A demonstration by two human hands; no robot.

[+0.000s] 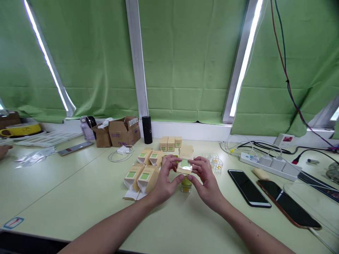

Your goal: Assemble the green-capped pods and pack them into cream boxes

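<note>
Between my left hand [168, 176] and my right hand [206, 178] is a small tan box [184, 165] with a green label, gripped from both sides by the fingers. Just below it, a small glass jar [186, 185] with yellow-green contents stands on the table, near both thumbs. Left of my left hand, tan boxes [147, 176] with green labels stand with white flaps hanging open at the near side. Behind my hands are several upright tan boxes [171, 144]. Small clear glass cups [218, 164] stand behind my right hand.
Two phones [249, 187] and a white power strip [270, 165] with cables lie at the right. Cardboard boxes [124, 132], a black cylinder [147, 129] and a charger [123, 150] are at the back left. Another person's hand [4, 151] shows at the far left edge.
</note>
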